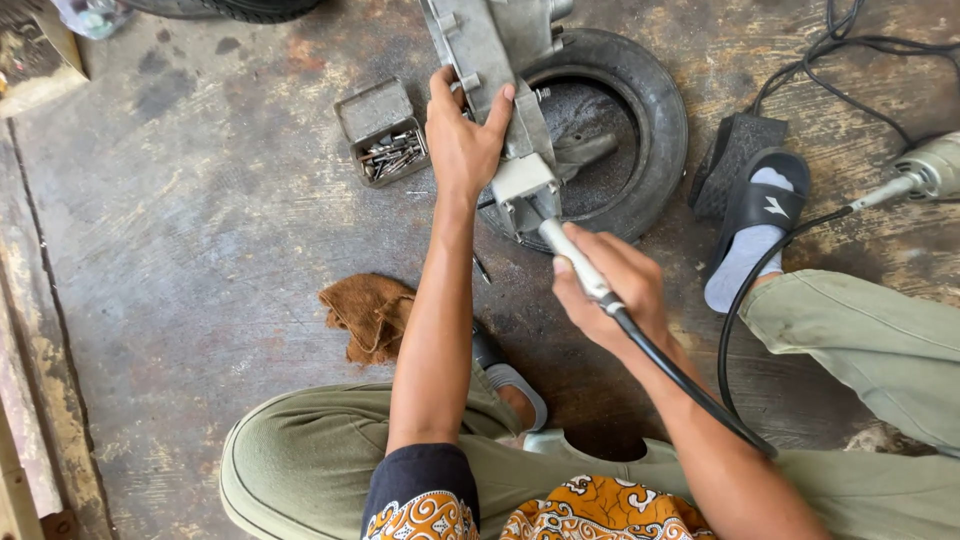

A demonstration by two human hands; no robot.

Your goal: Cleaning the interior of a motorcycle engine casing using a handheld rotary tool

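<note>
My left hand (462,140) grips the edge of a grey metal engine casing (495,60) that rests over a small black tyre (640,110) on the floor. My right hand (610,285) holds the silver handpiece of a flexible-shaft grinder (570,255), its tip against the casing's lower end (522,185). A black flexible shaft (690,385) runs from the handpiece back along my right forearm and loops up to a grey motor (930,170) at the right edge.
An open metal tin of bits (385,135) lies left of the casing. A brown rag (370,315) sits by my left knee. A black foot pedal (735,155) is beside my sandalled right foot (755,225). Black cables (850,50) trail at top right.
</note>
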